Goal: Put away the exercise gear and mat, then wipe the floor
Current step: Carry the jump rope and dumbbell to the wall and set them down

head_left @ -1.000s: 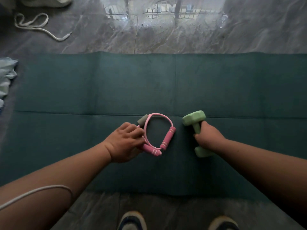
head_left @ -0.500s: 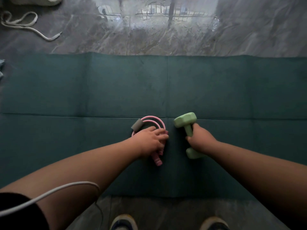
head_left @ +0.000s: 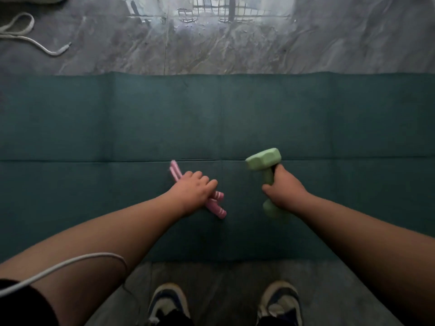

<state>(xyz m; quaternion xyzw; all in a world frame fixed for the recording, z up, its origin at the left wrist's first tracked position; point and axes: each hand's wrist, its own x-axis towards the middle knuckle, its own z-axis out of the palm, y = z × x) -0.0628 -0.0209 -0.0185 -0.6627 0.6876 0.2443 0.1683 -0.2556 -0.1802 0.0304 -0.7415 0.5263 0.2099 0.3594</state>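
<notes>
Half a second ago your left hand (head_left: 191,192) was pressed over a round coil of pink jump rope (head_left: 215,203); now the loop has collapsed into a tight bundle, the two ribbed handles poking out below your fingers and a short pink length showing above them, so the rope looks gathered and ready to lift. Your right hand (head_left: 283,190) has tipped the green dumbbell (head_left: 267,171) more upright than it stood a moment back, and its lower head now seems clear of the mat (head_left: 117,128), though you cannot be sure of that from above. Both hands are closed around their loads, fingers curled round rope and dumbbell shaft, so the gear is in hand but not yet put away; the mat still lies spread on the floor (head_left: 306,43) and the wiping has not begun. The dumbbell has faceted, matte-coated heads and a narrow shaft; the rope handles look soft and grippy with pale bands. The mat is a dull teal with fold creases crossing it, against glossy grey marbled tiles.
</notes>
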